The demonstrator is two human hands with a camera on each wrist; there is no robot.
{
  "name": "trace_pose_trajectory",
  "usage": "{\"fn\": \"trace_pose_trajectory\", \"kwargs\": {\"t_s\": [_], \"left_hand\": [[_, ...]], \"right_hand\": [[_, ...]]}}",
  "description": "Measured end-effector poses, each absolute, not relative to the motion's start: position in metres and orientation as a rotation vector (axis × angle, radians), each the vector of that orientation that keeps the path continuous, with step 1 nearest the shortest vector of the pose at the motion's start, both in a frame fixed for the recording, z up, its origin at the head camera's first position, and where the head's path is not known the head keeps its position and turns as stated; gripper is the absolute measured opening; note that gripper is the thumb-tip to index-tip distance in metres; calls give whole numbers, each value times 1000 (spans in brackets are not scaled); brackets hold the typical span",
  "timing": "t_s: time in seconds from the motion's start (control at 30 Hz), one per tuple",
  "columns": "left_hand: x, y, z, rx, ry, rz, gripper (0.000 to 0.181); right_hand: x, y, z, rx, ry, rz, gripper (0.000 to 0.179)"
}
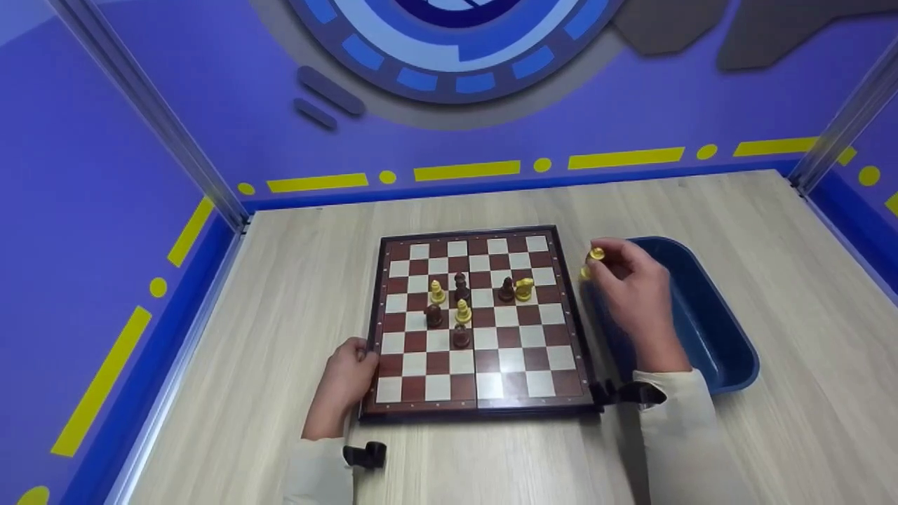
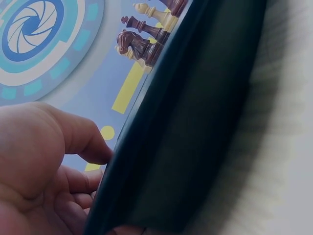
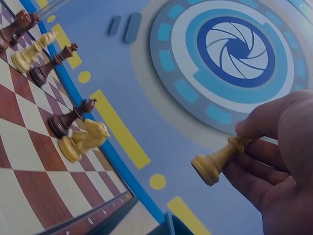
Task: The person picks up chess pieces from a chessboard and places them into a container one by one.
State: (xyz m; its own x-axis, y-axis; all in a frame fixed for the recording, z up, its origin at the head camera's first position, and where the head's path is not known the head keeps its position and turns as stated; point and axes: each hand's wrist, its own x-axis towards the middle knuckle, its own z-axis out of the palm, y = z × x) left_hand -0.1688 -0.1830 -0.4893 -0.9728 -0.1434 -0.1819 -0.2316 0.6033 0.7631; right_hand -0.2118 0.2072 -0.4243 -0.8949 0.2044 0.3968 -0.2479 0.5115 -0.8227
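Observation:
A brown-and-white chessboard [image 1: 484, 389] lies on the wooden table with several yellow and dark pieces near its middle. My right hand [image 1: 631, 280] is off the board's right edge, above the near rim of a blue bin [image 1: 708, 330], pinching a yellow pawn [image 1: 595, 254] [image 3: 217, 160] by its head. A yellow knight [image 1: 525, 287] [image 3: 83, 141] and a dark piece [image 1: 506, 289] [image 3: 68, 119] stand side by side on the board. My left hand [image 1: 347, 375] grips the board's left edge [image 2: 161, 161], with the fingers [image 2: 80, 139] curled against it.
Purple walls with yellow dashes close in the table on three sides. The blue bin sits right of the board, its inside mostly hidden by my hand. Black wrist straps [image 1: 365, 454] show at both cuffs. Bare wood lies behind and left of the board.

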Motion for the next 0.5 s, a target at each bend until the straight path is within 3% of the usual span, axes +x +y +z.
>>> {"fn": "trace_pose_trajectory", "kwargs": {"t_s": [0.5], "left_hand": [[-169,-184,-490,-319,2685,1341,30]], "right_hand": [[-212,227,-423,-165,-2338,1293,23]]}}
